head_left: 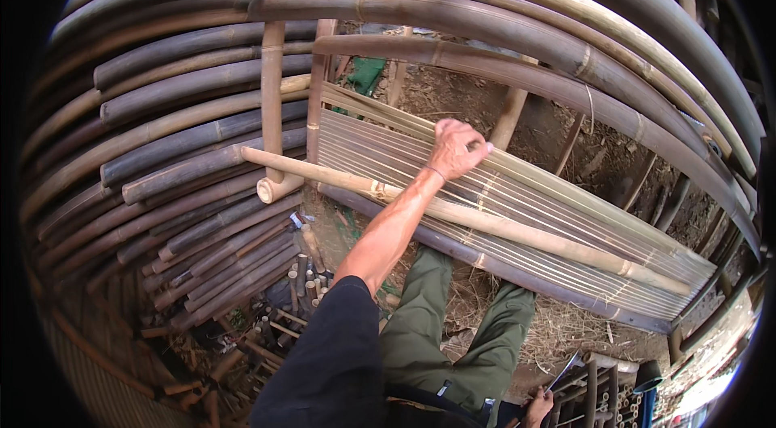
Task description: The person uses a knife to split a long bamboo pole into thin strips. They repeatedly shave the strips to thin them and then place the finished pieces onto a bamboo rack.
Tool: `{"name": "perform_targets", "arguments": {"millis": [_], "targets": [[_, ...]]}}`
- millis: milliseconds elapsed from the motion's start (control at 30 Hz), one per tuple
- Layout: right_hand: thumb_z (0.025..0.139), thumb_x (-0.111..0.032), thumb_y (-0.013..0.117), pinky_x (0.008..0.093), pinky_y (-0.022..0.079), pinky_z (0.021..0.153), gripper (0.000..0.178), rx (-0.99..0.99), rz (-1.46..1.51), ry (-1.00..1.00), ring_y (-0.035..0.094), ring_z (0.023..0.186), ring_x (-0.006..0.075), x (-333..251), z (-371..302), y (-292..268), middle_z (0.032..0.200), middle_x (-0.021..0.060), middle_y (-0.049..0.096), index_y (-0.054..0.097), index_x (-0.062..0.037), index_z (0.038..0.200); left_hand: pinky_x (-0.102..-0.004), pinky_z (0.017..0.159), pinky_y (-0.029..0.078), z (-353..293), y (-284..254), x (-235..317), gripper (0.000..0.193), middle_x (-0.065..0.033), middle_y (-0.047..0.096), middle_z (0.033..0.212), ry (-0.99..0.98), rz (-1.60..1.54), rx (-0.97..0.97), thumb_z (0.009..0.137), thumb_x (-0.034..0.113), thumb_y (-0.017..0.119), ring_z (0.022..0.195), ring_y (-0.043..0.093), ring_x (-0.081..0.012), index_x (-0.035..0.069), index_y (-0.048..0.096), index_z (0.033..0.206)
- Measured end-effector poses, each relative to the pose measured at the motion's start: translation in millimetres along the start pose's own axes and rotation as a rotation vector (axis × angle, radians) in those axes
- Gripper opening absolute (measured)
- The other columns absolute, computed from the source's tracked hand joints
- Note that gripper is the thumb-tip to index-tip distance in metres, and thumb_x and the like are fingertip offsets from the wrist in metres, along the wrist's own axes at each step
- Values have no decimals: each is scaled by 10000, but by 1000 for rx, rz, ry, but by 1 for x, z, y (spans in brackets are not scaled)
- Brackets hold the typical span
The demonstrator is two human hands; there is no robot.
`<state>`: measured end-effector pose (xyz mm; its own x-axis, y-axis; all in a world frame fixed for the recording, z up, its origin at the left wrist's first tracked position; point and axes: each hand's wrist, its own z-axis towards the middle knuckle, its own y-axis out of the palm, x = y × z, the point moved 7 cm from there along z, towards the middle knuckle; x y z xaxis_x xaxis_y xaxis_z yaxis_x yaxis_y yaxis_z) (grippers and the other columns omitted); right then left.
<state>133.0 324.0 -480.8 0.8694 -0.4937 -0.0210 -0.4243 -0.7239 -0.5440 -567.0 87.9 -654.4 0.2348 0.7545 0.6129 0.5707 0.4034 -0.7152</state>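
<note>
My left hand (pixel 461 149), on an arm with a black sleeve, reaches over a slatted bamboo panel (pixel 380 149). Its fingers are curled closed at the far edge, beside the long bamboo slats (pixel 558 189); whatever they pinch is hidden. A pale bamboo pole (pixel 501 224) lies slantwise across the panel, passing under my left forearm. Low in the view, close to my body, my right hand (pixel 539 408) is closed on a knife (pixel 563 371) with a thin metal blade; its handle is hidden by the fingers.
Thick curved bamboo poles (pixel 485 20) arch across the far side. Many dark poles (pixel 178 137) are stacked on the left, with short cut pieces (pixel 303 286) below them. An upright bamboo post (pixel 272 96) stands at the panel's left end. Bundled bamboo (pixel 602 392) is at lower right.
</note>
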Motion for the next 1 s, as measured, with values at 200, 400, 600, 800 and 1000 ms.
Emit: {"name": "perform_targets", "arguments": {"millis": [200, 400, 600, 800, 1000], "targets": [[947, -162, 576, 282, 417, 366, 313, -30, 17, -46, 529, 415, 162, -49, -14, 11, 770, 137, 631, 560, 86, 1137, -440, 979, 369, 12, 21, -13, 340, -104, 653, 1056, 130, 216, -17, 916, 352, 573, 1046, 572, -292, 91, 684, 1104], [977, -308, 567, 272, 445, 425, 425, -56, 49, -99, 552, 458, 153, -124, -22, -1, 805, 147, 666, 577, 64, 1182, -434, 794, 480, 27, 38, -9, 245, -112, 681, 884, 68, 277, -139, 863, 301, 645, 862, 621, -334, 73, 727, 903], [901, -127, 608, 265, 430, 450, 267, 63, -31, -275, 551, 495, 103, -225, 36, -80, 639, 9, 566, 610, 20, 1124, -454, 953, 417, 34, 50, 93, 413, -186, 563, 1173, 295, 324, 14, 809, 180, 675, 1064, 532, -363, 25, 587, 1181], [828, -58, 565, 439, 472, 839, 632, 403, -752, -733, 576, 885, 392, -352, 118, -149, 949, 240, 573, 393, -81, 1436, -453, 976, 391, 46, 160, 172, 456, -160, 564, 1238, 325, 96, -301, 824, 170, 667, 1110, 523, -349, 46, 576, 1253], [865, -50, 503, 490, 560, 707, 556, 408, -1166, -751, 647, 822, 420, -419, 196, -120, 1168, 211, 501, 431, -199, 1396, -423, 945, 374, 51, 191, 166, 250, -70, 692, 982, 64, 37, -371, 854, 281, 636, 1027, 545, -297, 113, 739, 1007]]}}
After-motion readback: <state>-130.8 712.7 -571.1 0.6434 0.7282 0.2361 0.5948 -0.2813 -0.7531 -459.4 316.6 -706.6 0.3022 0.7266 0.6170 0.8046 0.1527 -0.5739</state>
